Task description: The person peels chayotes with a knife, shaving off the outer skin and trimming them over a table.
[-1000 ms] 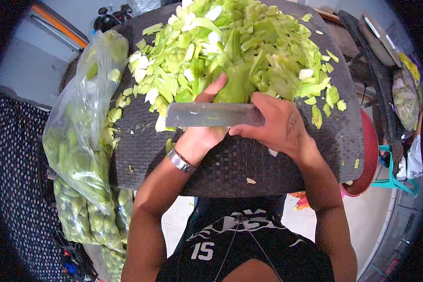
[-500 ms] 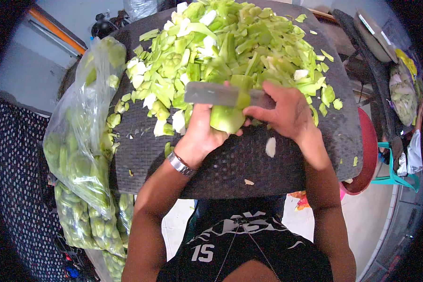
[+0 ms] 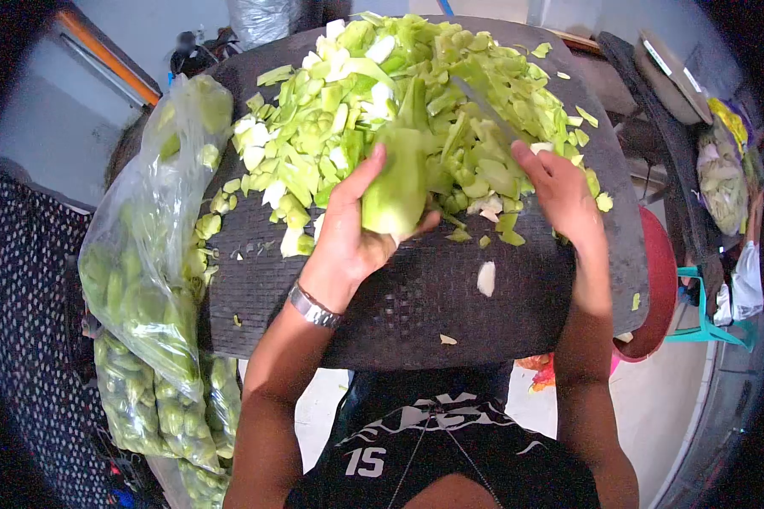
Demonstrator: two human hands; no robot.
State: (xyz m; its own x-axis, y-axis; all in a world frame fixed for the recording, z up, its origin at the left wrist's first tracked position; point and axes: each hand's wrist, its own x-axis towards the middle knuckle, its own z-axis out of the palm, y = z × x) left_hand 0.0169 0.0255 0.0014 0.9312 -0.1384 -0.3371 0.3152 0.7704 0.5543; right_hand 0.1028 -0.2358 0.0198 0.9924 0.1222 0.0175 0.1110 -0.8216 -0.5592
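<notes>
My left hand (image 3: 348, 225) is closed around a peeled pale green chayote (image 3: 396, 187), with the thumb along its left side and the fingers beneath. My right hand (image 3: 564, 191) grips a knife (image 3: 491, 110); its handle is hidden in the fist and the blade slants up and left over the cuttings. The blade is apart from the chayote. Beyond both hands spreads a large heap of green peelings and slices (image 3: 314, 136), some pieces whitish.
The dark woven-pattern table (image 3: 399, 314) carries a few stray scraps. A clear plastic bag of green vegetables (image 3: 136, 263) leans against its left side, above more filled bags (image 3: 170, 407). A red tub (image 3: 658, 288) and a teal stool (image 3: 709, 314) stand at the right.
My right hand has swung right and away with the knife, which was across the chayote before. The chayote now tilts more upright in my left hand, and a few scraps lie newly near the heap's edge.
</notes>
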